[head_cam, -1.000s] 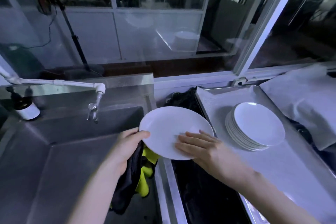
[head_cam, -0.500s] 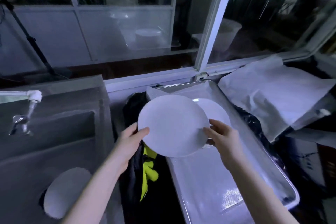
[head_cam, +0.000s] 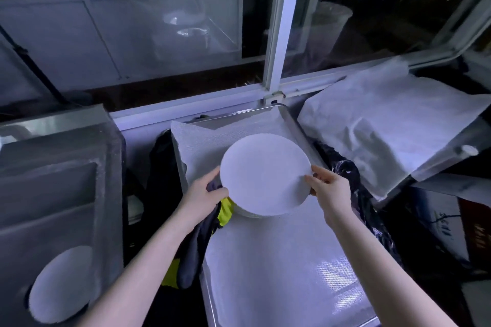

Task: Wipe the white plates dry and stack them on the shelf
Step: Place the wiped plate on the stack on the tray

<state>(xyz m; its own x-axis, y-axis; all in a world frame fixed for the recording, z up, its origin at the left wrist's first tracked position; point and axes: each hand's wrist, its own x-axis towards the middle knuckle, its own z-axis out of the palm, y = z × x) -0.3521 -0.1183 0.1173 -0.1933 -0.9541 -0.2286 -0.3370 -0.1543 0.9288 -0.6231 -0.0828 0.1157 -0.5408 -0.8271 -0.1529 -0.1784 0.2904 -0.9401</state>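
Both hands hold a white plate (head_cam: 265, 174) level over the metal tray (head_cam: 295, 125). My left hand (head_cam: 203, 195) grips its left rim together with a dark and yellow cloth (head_cam: 202, 241) that hangs down below. My right hand (head_cam: 328, 188) pinches the right rim. The plate covers the stack of white plates (head_cam: 249, 214); only a sliver of the stack's edge shows under its near side. I cannot tell whether the held plate touches the stack.
Another white plate (head_cam: 59, 284) lies in the steel sink (head_cam: 53, 194) at lower left. A white liner (head_cam: 279, 273) covers the tray. A crumpled white sheet (head_cam: 385, 125) lies at right. Window frames (head_cam: 279, 34) stand behind the counter.
The plate moved right from above the sink edge to over the tray and came down onto the stack's place. My right hand shifted from the plate's face to its right rim.
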